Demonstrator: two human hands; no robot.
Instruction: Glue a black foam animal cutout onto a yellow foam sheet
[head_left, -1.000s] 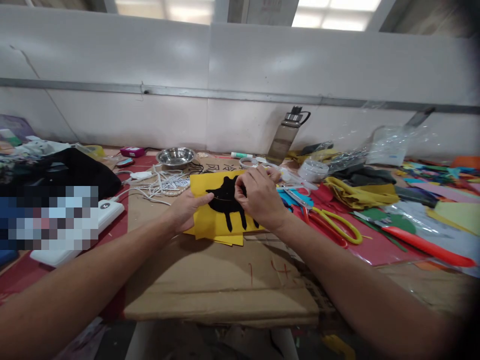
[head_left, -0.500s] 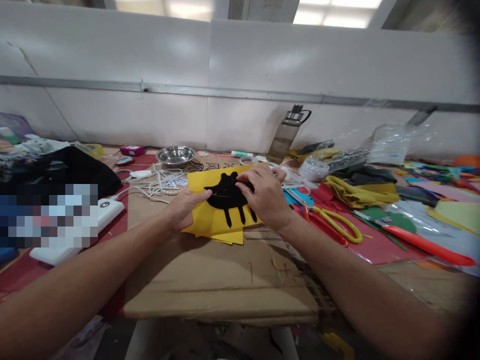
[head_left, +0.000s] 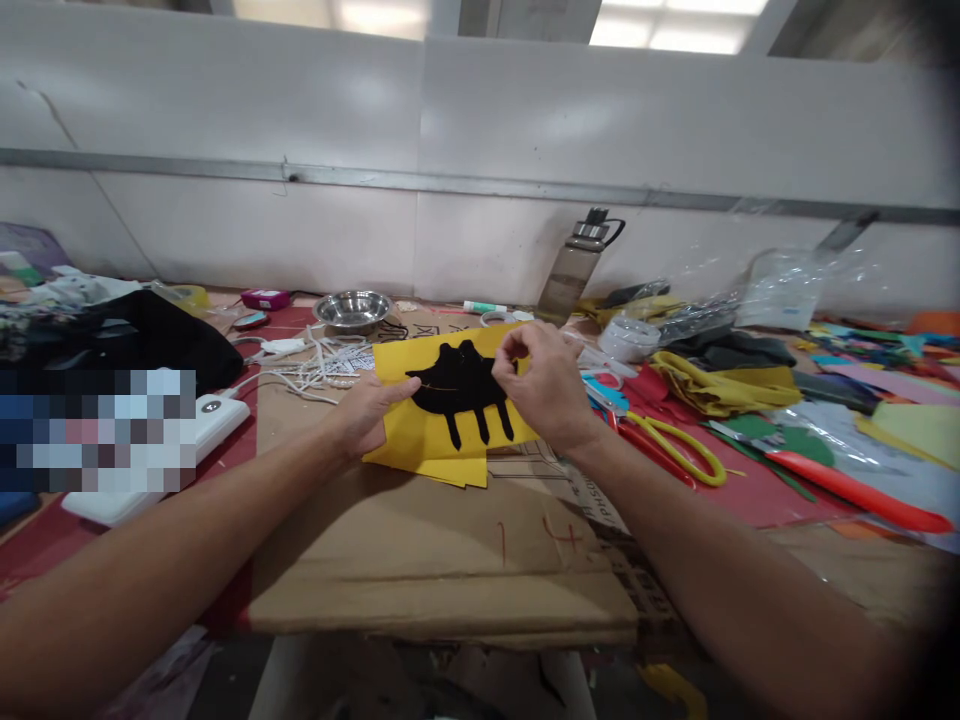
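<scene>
My left hand (head_left: 366,412) grips the left edge of a yellow felt-like sheet (head_left: 420,448), thumb on top. On the sheet lies a flat black cut-out (head_left: 463,385) with a bumpy top and several narrow strips pointing down. A thin light line, perhaps thread, runs across the black piece near my left thumb. Over the sheet's right side, my right hand (head_left: 546,388) has thumb and forefinger pinched together. Whatever is between those fingertips is too small to make out. A second yellow layer peeks out below the sheet.
Cardboard (head_left: 442,550) lies beneath my hands. Yellow-handled scissors (head_left: 686,450) and a red-orange handled tool (head_left: 862,490) are at right, near fabric scraps. Behind stand a metal bowl (head_left: 354,308) and a water bottle (head_left: 571,272). A white device (head_left: 221,425) with a cable sits left.
My right hand has drawn back to the right from the black cut-out, its fingers still pinched, uncovering more of the black piece. My left hand keeps its hold on the sheet.
</scene>
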